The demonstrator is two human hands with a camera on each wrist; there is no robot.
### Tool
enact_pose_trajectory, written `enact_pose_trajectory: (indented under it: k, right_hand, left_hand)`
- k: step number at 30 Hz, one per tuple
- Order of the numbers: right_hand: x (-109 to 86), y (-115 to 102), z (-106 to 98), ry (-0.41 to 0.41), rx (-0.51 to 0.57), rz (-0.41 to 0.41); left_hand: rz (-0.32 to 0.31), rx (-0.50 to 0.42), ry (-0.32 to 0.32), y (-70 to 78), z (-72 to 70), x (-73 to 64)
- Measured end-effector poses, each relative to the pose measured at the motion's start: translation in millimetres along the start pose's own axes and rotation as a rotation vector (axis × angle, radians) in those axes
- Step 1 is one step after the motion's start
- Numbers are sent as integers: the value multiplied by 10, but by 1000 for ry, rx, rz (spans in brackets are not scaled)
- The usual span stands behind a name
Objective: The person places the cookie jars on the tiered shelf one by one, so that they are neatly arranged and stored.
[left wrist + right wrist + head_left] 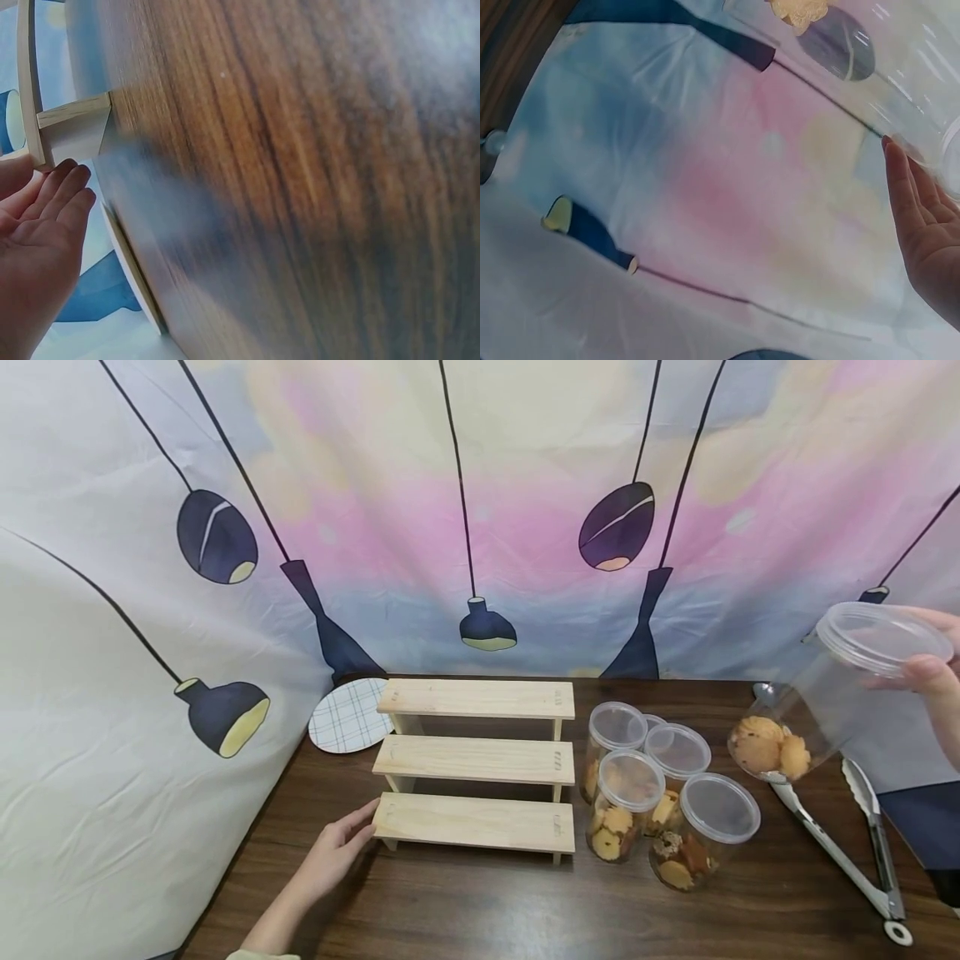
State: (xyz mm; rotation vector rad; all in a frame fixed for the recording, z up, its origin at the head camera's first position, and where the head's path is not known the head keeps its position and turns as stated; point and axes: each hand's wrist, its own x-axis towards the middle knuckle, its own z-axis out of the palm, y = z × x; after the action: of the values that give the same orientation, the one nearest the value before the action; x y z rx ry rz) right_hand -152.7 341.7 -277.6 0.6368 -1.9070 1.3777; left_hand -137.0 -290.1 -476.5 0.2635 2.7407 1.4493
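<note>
One tilted jar (825,702), cookies (772,747) inside, right hand (941,681) gripping

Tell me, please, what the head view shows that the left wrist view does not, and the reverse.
Only the head view: the right hand holding a clear lidded jar with cookies inside, several standing jars and the metal tongs.

Only the left wrist view: the palm side of the left hand.

Both: that hand touching the wooden rack, the dark table and the patterned backdrop.

No readable text or numbers; faint marks (558,758) on wooden shelf boards (474,757), right ends, illegible.
</note>
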Motion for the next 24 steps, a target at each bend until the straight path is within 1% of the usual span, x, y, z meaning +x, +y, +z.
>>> enact_pose_trajectory:
  k: [1, 4, 5, 6, 7, 8, 11, 14, 15, 19, 24]
  right_hand:
    - [8, -24, 26, -26, -45, -27]
    - [29, -59, 89, -122, 104, -65]
    - [33, -82, 114, -140, 91, -60]
    - [34, -111, 140, -157, 26, -59]
    - [36, -133, 167, -169, 20, -51]
    - [37, -157, 190, -179, -19, -35]
    - [33, -253, 262, -194, -282, 20]
    - [42, -305, 315, -210, -352, 71]
    - [49, -317, 332, -220, -361, 80]
    - [88, -363, 416, -252, -323, 87]
    - [113, -429, 555, -292, -258, 102]
  left_hand:
    - [-1, 6, 0, 4, 0, 0]
    - [-7, 15, -7, 14, -1, 5]
    - [-9, 17, -9, 19, -1, 7]
    - [-11, 17, -11, 24, -1, 8]
    - [-10, 18, -12, 29, -2, 9]
    - [-9, 16, -15, 32, -2, 11]
    - [-1, 3, -19, 35, -7, 9]
    - [5, -28, -33, 20, -6, 8]
    - [6, -37, -36, 13, -5, 8]
    - [12, -50, -40, -15, 3, 10]
    - [12, -24, -35, -42, -10, 26]
